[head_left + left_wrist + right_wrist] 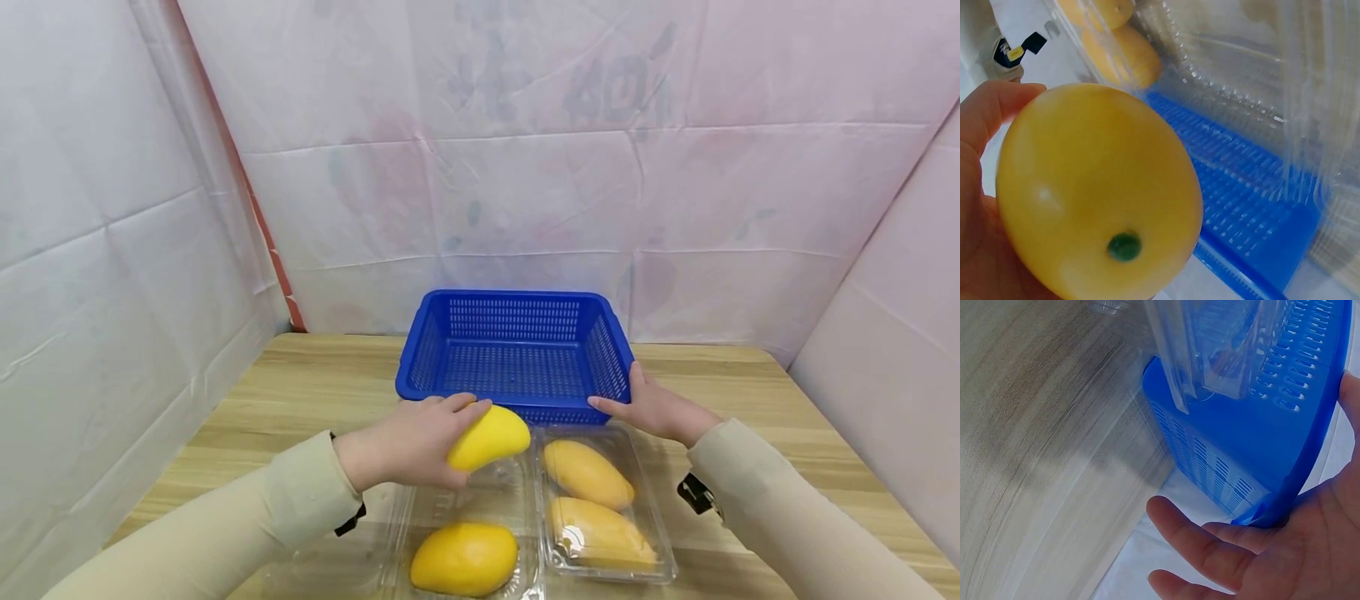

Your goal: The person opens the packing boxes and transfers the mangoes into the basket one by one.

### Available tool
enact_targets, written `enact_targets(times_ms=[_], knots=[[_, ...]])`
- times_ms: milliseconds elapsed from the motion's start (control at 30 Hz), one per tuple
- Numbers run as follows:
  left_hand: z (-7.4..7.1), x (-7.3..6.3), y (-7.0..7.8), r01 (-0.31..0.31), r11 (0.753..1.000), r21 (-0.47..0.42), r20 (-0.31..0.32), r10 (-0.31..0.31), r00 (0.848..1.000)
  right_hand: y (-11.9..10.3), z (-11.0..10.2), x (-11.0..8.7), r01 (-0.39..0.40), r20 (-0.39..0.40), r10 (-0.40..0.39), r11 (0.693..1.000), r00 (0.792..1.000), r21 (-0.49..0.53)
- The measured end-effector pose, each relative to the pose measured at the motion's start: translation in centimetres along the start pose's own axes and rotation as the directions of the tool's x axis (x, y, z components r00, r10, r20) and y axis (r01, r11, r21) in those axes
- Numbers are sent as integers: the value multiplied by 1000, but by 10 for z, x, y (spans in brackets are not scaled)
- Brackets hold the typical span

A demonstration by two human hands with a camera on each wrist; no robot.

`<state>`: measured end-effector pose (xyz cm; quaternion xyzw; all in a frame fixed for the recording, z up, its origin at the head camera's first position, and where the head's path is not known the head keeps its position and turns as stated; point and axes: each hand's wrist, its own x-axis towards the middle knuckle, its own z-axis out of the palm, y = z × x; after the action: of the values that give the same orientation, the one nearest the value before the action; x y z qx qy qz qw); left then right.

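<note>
One yellow mango (497, 437) is clamped in the left hand (412, 442), above an open clear box (480, 496). Just beyond the grip runs the near rim of a blue basket (551, 403), its mouth open upward. Right of the grip stands a lidded box (607, 574); farther right, the right hand (660, 408), fingers spread, touches the basket's near corner.

Left hand (416, 442) covers the left end of the held mango (493, 437) in the head view — open clear container (435, 504) cut off at the bottom edge, print on the backdrop cloth (517, 192) too faint to read. Right wrist view: right hand (1297, 559) cropped at the right, blue basket (1235, 444) off the top — left wrist view crops the mango's lower edge.
</note>
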<state>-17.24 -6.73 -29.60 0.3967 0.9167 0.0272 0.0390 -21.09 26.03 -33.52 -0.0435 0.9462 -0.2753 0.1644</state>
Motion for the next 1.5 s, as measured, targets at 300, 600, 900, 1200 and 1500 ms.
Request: enact_targets(times_ms=[300,600,900,1200,1500], knots=[[-10,1,-4,7,1000,-18,-5,-7,1000,-1,1,0,4,-3,-4,1000,1000,-6],[-16,7,-11,-21,1000,-24,18,21,1000,1,0,-2,-3,3,3,1000,1000,-1],[-18,13,-20,-15,1000,-14,25,16,1000,2,1,0,-14,10,14,1000,1000,-7],[-23,16,-23,-27,999,-22,29,28,999,3,1,1,-15,5,15,1000,1000,-24],[-28,21,-28,-51,998,-29,36,52,998,0,1,-2,-25,25,25,1000,999,-1]])
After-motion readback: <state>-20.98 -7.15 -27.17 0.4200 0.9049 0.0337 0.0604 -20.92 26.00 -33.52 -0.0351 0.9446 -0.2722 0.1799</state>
